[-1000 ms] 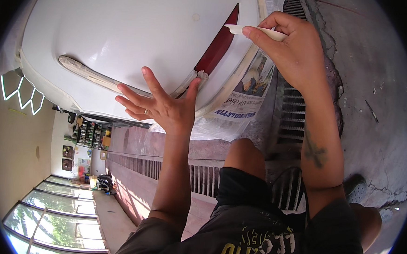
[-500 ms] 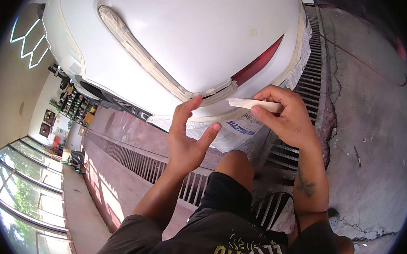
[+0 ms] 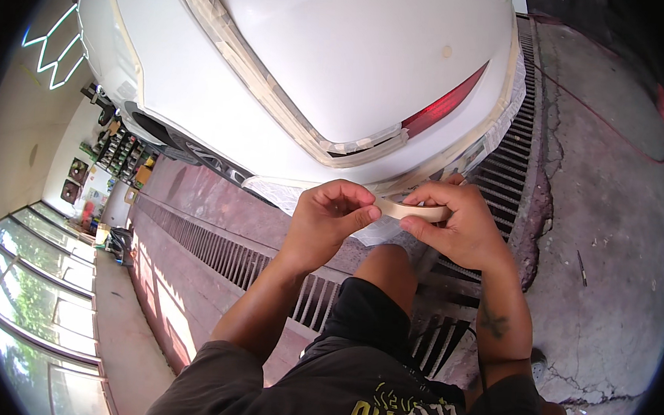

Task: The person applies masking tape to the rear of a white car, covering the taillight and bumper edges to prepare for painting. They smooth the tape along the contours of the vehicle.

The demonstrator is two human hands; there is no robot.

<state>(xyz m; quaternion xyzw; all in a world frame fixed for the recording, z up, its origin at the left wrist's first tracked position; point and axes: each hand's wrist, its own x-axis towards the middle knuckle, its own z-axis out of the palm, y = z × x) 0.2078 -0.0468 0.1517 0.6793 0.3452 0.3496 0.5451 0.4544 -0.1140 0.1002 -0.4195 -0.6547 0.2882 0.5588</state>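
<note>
A cream-coloured roll of masking tape (image 3: 425, 212) is gripped edge-on between the thumb and fingers of my right hand (image 3: 468, 225). The fingers of my left hand (image 3: 325, 222) are closed in a pinch on the tape's free end, beside the roll. Just beyond both hands is the white car body (image 3: 364, 57). Masking tape strips (image 3: 260, 85) cover a long, bent light outline on it. Part of a red tail light (image 3: 451, 99) shows uncovered at the right end of that outline.
Masking paper (image 3: 504, 127) hangs along the car's lower edge. Metal floor grates (image 3: 219, 254) run below and to the right. A thin hose (image 3: 582, 102) crosses the cracked concrete on the right, where a slim dark tool (image 3: 581, 267) lies. Shelves (image 3: 123, 149) stand far left.
My left hand has gone from spread fingers to a pinch on the tape's end, moving towards the roll. Both hands are lower in view, and the car has shifted up and right.
</note>
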